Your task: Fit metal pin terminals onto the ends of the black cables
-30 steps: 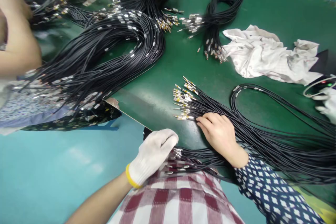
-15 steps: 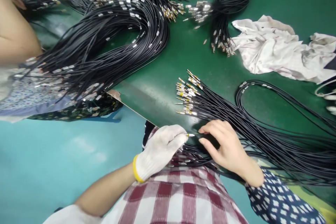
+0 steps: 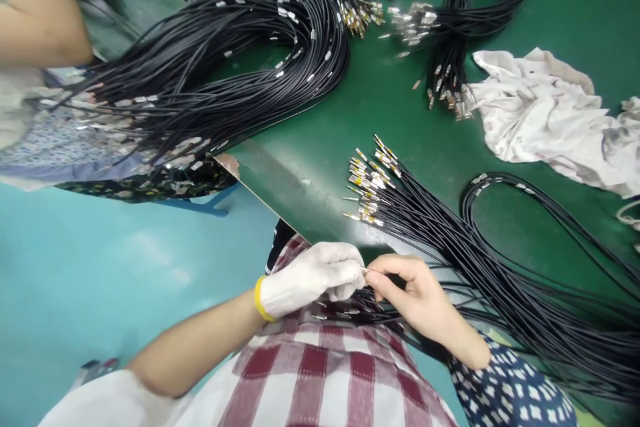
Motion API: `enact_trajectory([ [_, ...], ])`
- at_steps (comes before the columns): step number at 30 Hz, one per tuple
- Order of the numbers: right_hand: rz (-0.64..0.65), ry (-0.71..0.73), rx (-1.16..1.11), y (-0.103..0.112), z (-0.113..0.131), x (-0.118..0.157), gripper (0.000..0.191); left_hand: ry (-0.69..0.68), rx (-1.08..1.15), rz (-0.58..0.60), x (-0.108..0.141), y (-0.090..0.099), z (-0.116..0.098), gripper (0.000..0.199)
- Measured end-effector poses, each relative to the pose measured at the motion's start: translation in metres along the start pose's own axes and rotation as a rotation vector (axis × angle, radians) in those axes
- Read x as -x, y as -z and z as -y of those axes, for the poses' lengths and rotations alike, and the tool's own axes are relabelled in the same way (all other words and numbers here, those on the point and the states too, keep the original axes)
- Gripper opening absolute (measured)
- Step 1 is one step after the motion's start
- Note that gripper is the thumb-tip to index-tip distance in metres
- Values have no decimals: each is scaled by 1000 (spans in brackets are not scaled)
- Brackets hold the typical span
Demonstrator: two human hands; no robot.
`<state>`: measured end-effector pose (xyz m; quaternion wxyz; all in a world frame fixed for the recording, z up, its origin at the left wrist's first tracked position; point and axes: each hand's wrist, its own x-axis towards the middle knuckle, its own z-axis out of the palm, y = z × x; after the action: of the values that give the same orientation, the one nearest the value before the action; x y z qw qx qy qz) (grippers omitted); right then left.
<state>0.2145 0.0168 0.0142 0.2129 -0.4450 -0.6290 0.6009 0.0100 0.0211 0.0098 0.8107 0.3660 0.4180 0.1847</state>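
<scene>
The gloved left hand [image 3: 315,277] and bare right hand [image 3: 415,290] pinch one cable's metal tip [image 3: 367,271] between them, above the lap. That cable looks unfinished; the bundle [image 3: 495,253] alongside may remain. Green table [image 3: 295,177] shows beyond its tips; the table's edge runs near the glove.

Left hand [image 3: 317,280] in yellow-cuffed white glove [image 3: 293,287], navy patterned sleeve [image 3: 510,387], maroon checked garment [image 3: 325,373], perhaps apron.

Green table [image 3: 410,107], looped black cables [image 3: 327,47], small cable coil [image 3: 480,17], long cable bundle [image 3: 480,257], crumpled white cloth [image 3: 555,110]
</scene>
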Motion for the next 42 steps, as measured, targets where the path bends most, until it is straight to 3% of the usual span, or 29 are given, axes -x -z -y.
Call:
enact_trajectory([
  [11,-99,10,73,-5,-7,1,32,-48,57,77,-6,4,1,28],
  [35,-114,21,126,-8,-15,3,35,-32,92,90,-11,6,6,27],
  [39,-106,89,183,-8,-14,5,26,-10,30,24,-4,6,-1,27],
  [42,-54,265,409,-2,-12,5,21,-5,-203,-167,5,8,-9,27],
])
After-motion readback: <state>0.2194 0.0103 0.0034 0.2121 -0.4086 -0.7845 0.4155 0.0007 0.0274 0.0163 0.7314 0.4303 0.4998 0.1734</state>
